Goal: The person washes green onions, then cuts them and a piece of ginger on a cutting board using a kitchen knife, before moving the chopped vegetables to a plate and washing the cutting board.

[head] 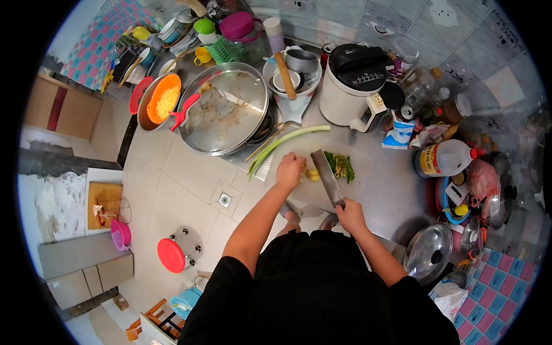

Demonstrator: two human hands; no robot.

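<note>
A pale, round cutting board (293, 192) lies on the metal counter before me. My right hand (352, 215) is closed on the handle of a cleaver (327, 177), whose broad blade rests over the board, pointing away from me. To the right of the blade is a pile of chopped green leaves (340, 166). Yellowish pieces (312, 174), perhaps ginger or garlic, lie just left of it. My left hand (291, 170) is at the board's left part with curled fingers near these pieces; whether it grips a piece is hidden. A long green onion (284, 145) lies across the board's far left edge.
Beyond the board stand a large lidded pan (224, 110), a bowl with dishes and a wooden rod (285, 75), and a white appliance with a black lid (351, 92). A large plastic bottle (446, 158) is at the right. An orange strainer (164, 99) holds yellow shreds at the left.
</note>
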